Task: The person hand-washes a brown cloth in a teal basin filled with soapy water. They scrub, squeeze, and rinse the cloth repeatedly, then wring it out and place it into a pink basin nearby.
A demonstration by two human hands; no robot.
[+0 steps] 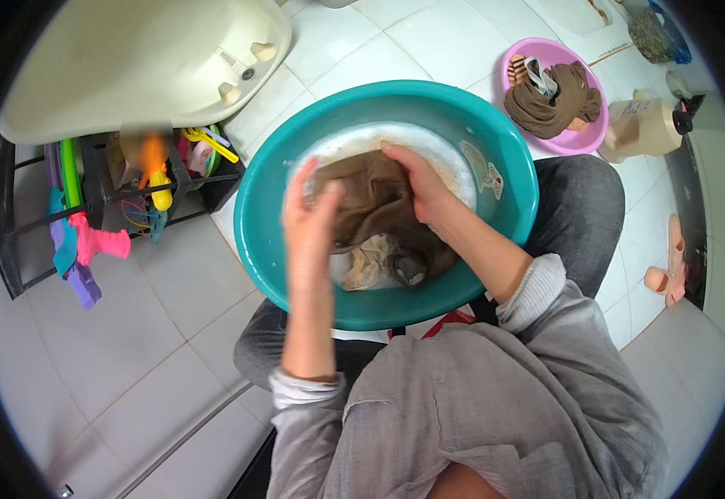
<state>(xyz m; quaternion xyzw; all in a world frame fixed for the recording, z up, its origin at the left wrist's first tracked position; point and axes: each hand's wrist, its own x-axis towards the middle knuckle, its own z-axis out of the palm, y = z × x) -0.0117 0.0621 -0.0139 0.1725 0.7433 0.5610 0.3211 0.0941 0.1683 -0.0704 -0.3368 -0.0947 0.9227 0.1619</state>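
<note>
A large teal plastic basin (247, 212) stands before me with sudsy water (343, 140) in it. Over the water my right hand (421, 184) grips the upper right edge of a wet brown cloth garment (368, 193). My left hand (312, 199), blurred by motion, is at the garment's left side with thumb and fingers apart; whether it grips the fabric cannot be told. Below the raised part, a beige cloth (365, 265) and more dark brown fabric lie in the water.
A pink basin (599, 134) holding brown clothes stands at the upper right, beside a translucent jug (643, 130) with a black cap. At left are a cream plastic baby bathtub (150, 62) and a black rack (25, 237) of toys. Pink sandals (674, 268) lie far right.
</note>
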